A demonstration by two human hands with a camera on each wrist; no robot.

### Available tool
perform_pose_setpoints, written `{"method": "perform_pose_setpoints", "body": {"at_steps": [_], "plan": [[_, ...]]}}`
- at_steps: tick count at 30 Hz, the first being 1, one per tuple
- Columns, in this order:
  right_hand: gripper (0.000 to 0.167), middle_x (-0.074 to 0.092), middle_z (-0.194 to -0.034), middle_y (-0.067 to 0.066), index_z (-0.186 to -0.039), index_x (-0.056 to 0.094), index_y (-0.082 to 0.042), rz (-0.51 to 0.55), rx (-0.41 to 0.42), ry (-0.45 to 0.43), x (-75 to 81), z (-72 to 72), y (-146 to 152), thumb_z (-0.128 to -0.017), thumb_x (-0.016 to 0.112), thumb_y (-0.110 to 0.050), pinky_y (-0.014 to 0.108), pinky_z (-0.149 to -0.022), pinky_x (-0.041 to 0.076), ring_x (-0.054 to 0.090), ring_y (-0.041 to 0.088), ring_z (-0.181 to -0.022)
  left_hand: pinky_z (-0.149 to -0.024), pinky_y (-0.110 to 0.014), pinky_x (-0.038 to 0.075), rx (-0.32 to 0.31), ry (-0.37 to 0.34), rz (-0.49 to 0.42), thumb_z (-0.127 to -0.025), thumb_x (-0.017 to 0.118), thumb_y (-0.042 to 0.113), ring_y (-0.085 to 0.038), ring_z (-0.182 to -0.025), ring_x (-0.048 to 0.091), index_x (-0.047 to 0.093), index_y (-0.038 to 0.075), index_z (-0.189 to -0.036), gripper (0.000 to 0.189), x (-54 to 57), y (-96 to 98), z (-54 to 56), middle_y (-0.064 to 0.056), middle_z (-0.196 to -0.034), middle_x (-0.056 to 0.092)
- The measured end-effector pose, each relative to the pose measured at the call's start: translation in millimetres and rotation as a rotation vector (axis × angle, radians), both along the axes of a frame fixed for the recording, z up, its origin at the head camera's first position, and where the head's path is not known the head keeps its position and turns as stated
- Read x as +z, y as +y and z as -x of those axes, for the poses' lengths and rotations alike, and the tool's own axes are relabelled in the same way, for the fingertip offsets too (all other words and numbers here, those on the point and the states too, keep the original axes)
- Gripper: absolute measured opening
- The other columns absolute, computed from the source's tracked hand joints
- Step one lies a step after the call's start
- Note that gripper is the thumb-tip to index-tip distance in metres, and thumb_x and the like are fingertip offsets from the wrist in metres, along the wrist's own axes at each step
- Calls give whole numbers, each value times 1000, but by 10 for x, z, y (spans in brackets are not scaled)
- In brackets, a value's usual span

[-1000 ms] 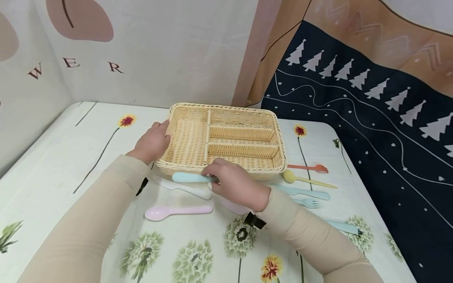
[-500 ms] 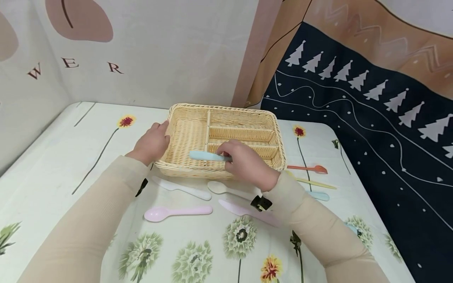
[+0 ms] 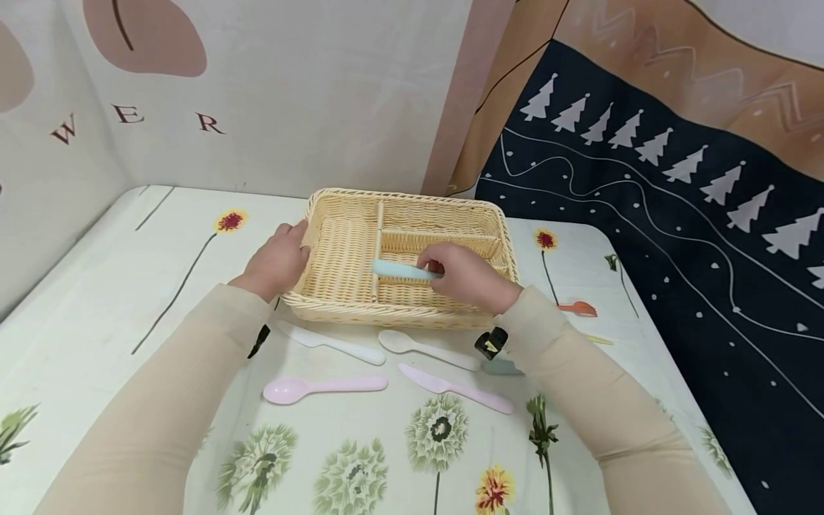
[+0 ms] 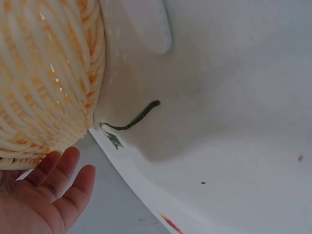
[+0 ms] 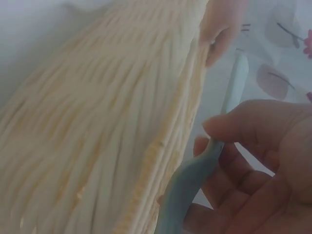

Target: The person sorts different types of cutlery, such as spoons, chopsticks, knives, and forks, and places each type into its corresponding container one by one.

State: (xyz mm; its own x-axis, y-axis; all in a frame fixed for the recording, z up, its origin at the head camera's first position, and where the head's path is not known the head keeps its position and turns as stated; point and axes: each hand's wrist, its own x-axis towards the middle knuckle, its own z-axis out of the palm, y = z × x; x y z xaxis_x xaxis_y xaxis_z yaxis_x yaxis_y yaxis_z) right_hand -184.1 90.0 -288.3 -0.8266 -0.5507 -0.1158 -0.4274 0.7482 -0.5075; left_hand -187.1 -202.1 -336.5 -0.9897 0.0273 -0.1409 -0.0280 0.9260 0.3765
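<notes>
A wicker basket [image 3: 341, 247] with dividers stands on the table, one wide compartment on its left and three narrow ones on its right. My left hand [image 3: 275, 261] holds its left end, thumb at the rim; in the left wrist view the fingers [image 4: 73, 180] lie along the outside wall. Over the basket's right part, my right hand [image 3: 468, 277] pinches a light blue cutlery piece [image 3: 402, 270] between thumb and fingers, one end pointing left. In the right wrist view its other end [image 5: 187, 183] broadens and curves; the hand hides that end in the head view.
In front of the basket lie a white knife [image 3: 331, 343], a cream spoon [image 3: 425, 349], a pink spoon [image 3: 322, 386] and a pink knife [image 3: 453, 390]. Right of it are an orange utensil [image 3: 579, 308] and a yellow handle tip [image 3: 599, 340]. My right sleeve covers other cutlery.
My right hand has lifted the light blue cutlery piece from the basket's front edge and moved it back and right, over the right compartments. The left hand stays at the basket's end.
</notes>
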Motion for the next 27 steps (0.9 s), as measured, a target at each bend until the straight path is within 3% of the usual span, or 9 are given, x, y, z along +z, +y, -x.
{"method": "perform_pose_setpoints", "body": {"at_steps": [10,20,27], "plan": [[27,62,-95,8,-107,66,-4,-48,64,-63,-53,133,69,-84,61,9,31,-80,49,54,21,-88,-105,-57,37,3,-5,-13,-105,32,17,-44,-128,40,9,-2,-153,57,-11,2,17,-31,-142,29],[27,61,-91,6,-103,69,-8,-143,67,-130,-149,243,71,-84,62,9,28,-75,47,53,20,-85,-104,-57,38,8,-6,-18,-105,32,16,-44,-127,40,9,-2,-153,57,-19,-7,5,-30,-143,28],[25,62,-86,5,-98,71,-6,-211,179,-129,-197,292,60,-82,61,9,27,-72,45,51,18,-81,-104,-56,38,11,-1,-17,-105,34,16,-43,-125,42,9,-2,-153,57,-16,-5,4,-30,-142,29]]}}
